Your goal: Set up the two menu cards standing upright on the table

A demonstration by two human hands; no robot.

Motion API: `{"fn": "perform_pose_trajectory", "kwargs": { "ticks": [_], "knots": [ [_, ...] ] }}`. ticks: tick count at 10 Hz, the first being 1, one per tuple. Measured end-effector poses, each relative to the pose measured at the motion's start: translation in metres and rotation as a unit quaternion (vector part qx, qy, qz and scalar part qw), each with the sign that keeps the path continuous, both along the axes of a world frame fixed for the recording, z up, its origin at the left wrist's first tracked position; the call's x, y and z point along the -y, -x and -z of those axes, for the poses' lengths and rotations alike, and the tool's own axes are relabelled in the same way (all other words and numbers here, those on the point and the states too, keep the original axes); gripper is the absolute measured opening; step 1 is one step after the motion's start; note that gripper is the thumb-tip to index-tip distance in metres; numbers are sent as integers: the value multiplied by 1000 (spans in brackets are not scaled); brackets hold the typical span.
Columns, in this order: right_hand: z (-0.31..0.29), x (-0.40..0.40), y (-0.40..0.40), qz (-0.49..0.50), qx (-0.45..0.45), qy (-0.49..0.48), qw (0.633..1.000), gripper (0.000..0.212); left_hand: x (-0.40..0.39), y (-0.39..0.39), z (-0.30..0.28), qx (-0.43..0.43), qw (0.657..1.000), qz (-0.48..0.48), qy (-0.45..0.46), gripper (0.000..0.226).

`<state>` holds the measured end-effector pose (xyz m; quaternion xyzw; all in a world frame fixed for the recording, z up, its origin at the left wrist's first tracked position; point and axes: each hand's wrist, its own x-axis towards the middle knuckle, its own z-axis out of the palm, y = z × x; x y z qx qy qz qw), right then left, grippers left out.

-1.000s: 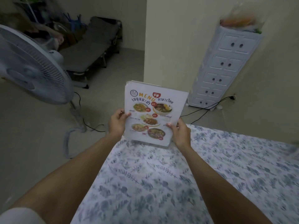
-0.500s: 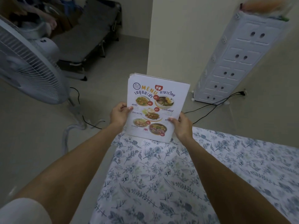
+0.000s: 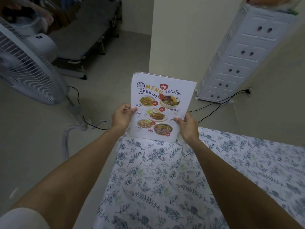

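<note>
A white menu card [image 3: 175, 86] with food photos and the word MENU stands upright at the far left corner of the table [image 3: 165, 179], which has a floral cloth. A clear edge shows along the card's top, and I cannot tell if a second card sits behind it. My left hand [image 3: 121, 117] grips its left edge. My right hand [image 3: 189, 127] grips its lower right edge. The card's bottom edge is at the cloth near the corner.
A white standing fan [image 3: 28, 66] is on the left with its cable [image 3: 92, 124] across the floor. A white drawer tower [image 3: 244, 60] stands by the wall at right, with black cables [image 3: 217, 103] beside it. A folding cot [image 3: 85, 35] lies at the back.
The view has tilted down and closer. The card's bottom edge has come down onto the table corner, with both hands still gripping its sides.
</note>
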<state>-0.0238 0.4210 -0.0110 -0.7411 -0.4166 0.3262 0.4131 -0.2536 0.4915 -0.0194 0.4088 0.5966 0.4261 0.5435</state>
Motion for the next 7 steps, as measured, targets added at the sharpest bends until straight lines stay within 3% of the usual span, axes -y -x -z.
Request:
{"fn": "perform_pose_trajectory", "kwargs": {
  "ticks": [2, 4, 6, 7],
  "knots": [
    [0, 2, 1, -6, 31, 6, 999, 29, 2, 2, 4, -17, 1000, 15, -17, 8],
    [-8, 5, -1, -61, 155, 58, 984, 39, 14, -5, -4, -183, 977, 55, -94, 32],
    [-6, 14, -10, -148, 280, 128, 940, 64, 22, -1, -9, -359, 910, 176, -106, 60],
    [-11, 24, -13, -187, 334, 160, 910, 78, 29, 0, -14, -464, 852, 238, -53, 84]
  ]
}}
